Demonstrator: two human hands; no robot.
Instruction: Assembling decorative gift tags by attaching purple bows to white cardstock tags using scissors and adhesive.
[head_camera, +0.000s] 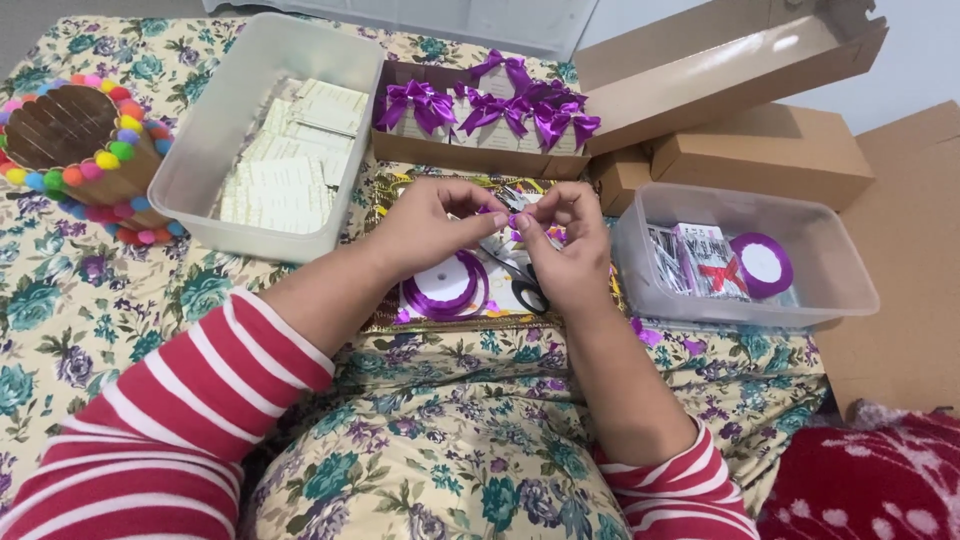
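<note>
Now my left hand (430, 225) and right hand (565, 240) pinch a purple ribbon piece (508, 217) into a bow; next I must cinch its centre.

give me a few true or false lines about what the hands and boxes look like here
1. Both hands pinch a small piece of purple ribbon between them. True.
2. The left hand holds the scissors. False: the scissors lie on the tray under the hands.
3. The cardboard box holds purple bows. True.
4. The spool of purple ribbon sits in the right plastic tub. False: it lies below the left hand; that tub holds another spool.
5. The right hand is empty. False: its fingertips grip the ribbon.
</note>
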